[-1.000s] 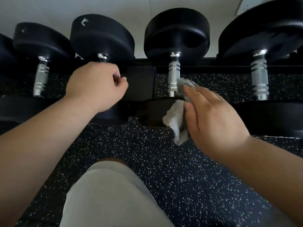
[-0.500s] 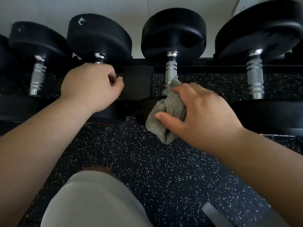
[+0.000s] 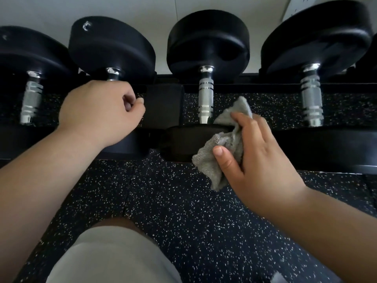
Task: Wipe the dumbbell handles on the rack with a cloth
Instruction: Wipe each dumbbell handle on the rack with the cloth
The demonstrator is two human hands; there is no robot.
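Several black dumbbells with knurled silver handles lie side by side on a low black rack (image 3: 163,103). My left hand (image 3: 98,113) grips the handle of the second dumbbell (image 3: 112,73) from the left and hides most of it. My right hand (image 3: 253,152) holds a crumpled grey cloth (image 3: 222,146) between thumb and fingers. The cloth sits just right of the third dumbbell's handle (image 3: 205,97), which is fully bare. The cloth's top corner is close beside that handle, apart from it. Further handles show at far left (image 3: 30,99) and right (image 3: 311,99).
Dark speckled rubber flooring (image 3: 173,201) lies below and in front of the rack. My knee in light grey shorts (image 3: 114,256) fills the bottom middle. A pale wall (image 3: 142,9) rises behind the dumbbell heads.
My right hand with the cloth has come off the third handle and moved to its right, leaving the handle uncovered. My left hand keeps its grip on the second handle.
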